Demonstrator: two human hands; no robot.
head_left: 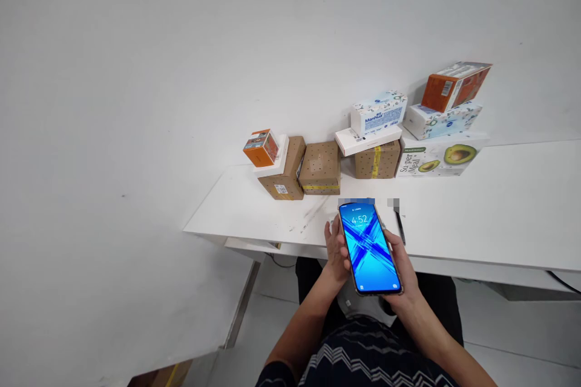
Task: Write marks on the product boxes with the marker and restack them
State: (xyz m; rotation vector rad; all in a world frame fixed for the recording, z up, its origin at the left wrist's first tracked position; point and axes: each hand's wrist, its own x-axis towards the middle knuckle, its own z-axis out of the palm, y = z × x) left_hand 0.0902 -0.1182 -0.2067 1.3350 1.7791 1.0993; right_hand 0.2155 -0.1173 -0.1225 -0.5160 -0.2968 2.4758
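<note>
Both hands cradle a lit smartphone [370,248] over the bench [476,211] edge.
Left hand [334,249] and right hand [402,266] clamp its sides; best kept level, thumbs free.

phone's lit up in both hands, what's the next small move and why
Probably a thumb swipe up the screen: the gold-edged smartphone shows only a blue lock screen reading 4:52, cradled by the left hand and right hand above the white table.
</note>
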